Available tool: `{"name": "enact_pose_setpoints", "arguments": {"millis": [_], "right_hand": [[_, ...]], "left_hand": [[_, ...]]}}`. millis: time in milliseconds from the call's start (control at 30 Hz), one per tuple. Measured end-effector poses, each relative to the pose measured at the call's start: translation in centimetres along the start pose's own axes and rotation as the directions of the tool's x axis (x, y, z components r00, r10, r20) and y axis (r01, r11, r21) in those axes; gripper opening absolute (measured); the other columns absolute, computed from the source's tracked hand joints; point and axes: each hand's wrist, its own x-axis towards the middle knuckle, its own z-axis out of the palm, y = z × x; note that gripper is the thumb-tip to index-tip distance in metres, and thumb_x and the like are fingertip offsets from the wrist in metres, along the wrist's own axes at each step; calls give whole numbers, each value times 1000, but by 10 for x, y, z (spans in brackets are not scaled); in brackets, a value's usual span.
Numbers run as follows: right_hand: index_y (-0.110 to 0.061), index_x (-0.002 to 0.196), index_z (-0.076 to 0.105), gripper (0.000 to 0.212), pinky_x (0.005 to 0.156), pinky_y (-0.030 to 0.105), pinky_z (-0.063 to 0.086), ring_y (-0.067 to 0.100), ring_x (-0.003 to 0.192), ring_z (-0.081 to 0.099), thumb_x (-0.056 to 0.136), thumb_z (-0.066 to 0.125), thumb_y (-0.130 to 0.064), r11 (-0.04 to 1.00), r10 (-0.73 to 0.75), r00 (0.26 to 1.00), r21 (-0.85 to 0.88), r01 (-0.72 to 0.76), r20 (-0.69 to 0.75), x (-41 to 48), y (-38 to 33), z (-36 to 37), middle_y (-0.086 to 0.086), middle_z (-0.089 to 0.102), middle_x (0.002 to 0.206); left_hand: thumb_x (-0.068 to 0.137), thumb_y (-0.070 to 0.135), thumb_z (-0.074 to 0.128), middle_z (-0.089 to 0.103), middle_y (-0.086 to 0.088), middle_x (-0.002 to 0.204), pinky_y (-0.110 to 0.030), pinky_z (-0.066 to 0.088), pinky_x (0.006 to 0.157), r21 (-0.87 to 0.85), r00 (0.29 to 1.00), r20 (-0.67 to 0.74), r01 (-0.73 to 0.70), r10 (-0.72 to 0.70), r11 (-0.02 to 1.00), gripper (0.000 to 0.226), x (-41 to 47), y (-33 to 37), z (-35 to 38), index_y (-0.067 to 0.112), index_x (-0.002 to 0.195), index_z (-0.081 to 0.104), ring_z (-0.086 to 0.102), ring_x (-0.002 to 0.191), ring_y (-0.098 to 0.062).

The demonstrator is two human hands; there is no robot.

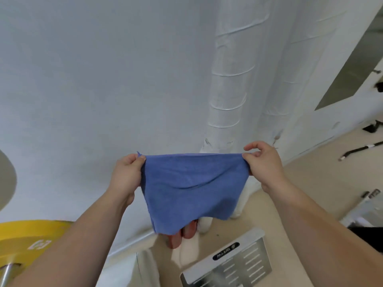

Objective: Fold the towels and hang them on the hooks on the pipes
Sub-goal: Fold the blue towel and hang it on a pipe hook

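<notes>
The blue towel [192, 183] hangs in the air in front of the person. Its top edge is stretched flat and its lower part sags into a loose, crooked hem. Whether it is already doubled over is hard to tell. The left hand [126, 175] pinches the top left corner, with a small tip of cloth poking out above the thumb. The right hand [263, 164] pinches the top right corner between thumb and forefinger, the other fingers curled clear. The hands are well apart, each clamped on its own corner.

Both grips look shallow, so a corner could slip as the two are brought together for a fold, most likely on the right, where little cloth is held. With the hem this uneven, a fold made now would probably come out skewed.

Just behind the towel stand the wrapped white pipes [230, 90] against the wall [103, 79]. No hook shows, so a reach for one may miss. A red cloth [184, 235] hangs below the towel's lower edge, and a dropped towel would fall past it to the floor [300, 172]. A yellow weight plate [27, 237] at the lower left and a metal box [238, 262] in front could catch a foot stepping closer.
</notes>
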Motion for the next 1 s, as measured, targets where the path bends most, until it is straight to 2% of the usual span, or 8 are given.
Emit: {"name": "enact_pose_setpoints", "arguments": {"millis": [133,233,300,400,633,733,867,1000], "right_hand": [[-31,78,69,26,63,55,59,26,62,60,80,53,-11,997,-5,998,-78,10,66,-43,-2,41,2,62,61],[-26,78,72,26,68,57,59,30,75,67,85,51,-11,999,-34,969,33,27,246,-80,-13,75,9,69,77],[-25,82,75,26,81,52,60,27,87,71,83,52,-13,995,-33,945,104,-2,327,-99,-20,89,2,73,84],[-27,91,78,37,89,37,59,15,92,72,87,55,1,990,-109,898,125,61,427,-113,-25,100,-6,76,92],[-18,84,79,13,74,14,44,4,80,61,81,79,-6,934,-327,831,19,358,450,-116,-27,111,-8,62,88],[-17,78,75,10,74,17,44,10,81,59,78,83,-11,890,-415,767,42,455,489,-114,-30,115,-5,60,86],[-19,74,68,17,74,17,40,12,81,58,77,85,-17,846,-470,753,-10,534,460,-113,-33,119,-10,60,77],[-26,77,68,16,81,14,39,9,93,56,80,82,-22,862,-423,757,-38,506,497,-116,-35,126,-10,58,91]], "left_hand": [[97,28,59,51,-11,69,-39,38,59,-56,999,-33,0,-1,998,38,-18,-22,8,-2,74,56,44,66,-22],[95,34,60,47,-11,65,-48,49,58,16,996,44,-82,81,997,45,-46,-25,17,-3,71,48,45,65,-20],[99,26,59,46,-13,62,-48,52,58,43,986,103,-137,132,990,41,-66,-20,22,-3,71,52,46,62,-18],[101,14,59,55,-4,54,-25,44,47,-45,980,147,-128,133,991,32,-84,-13,22,-6,76,62,53,51,-12],[100,16,60,48,-10,64,-30,35,60,11,968,213,-138,133,990,33,-78,-27,-3,-4,74,63,42,63,-16],[99,19,61,42,-18,66,-32,34,63,-4,949,274,-162,157,987,34,-79,-27,-11,-9,80,64,39,67,-18],[87,41,61,47,-20,72,-39,34,70,-72,922,361,-125,143,990,55,-79,-31,-24,-14,89,62,41,74,-22],[88,34,70,65,-36,88,-40,44,75,-83,906,399,-120,143,989,32,-80,-33,-36,3,90,76,57,79,-24]]}}
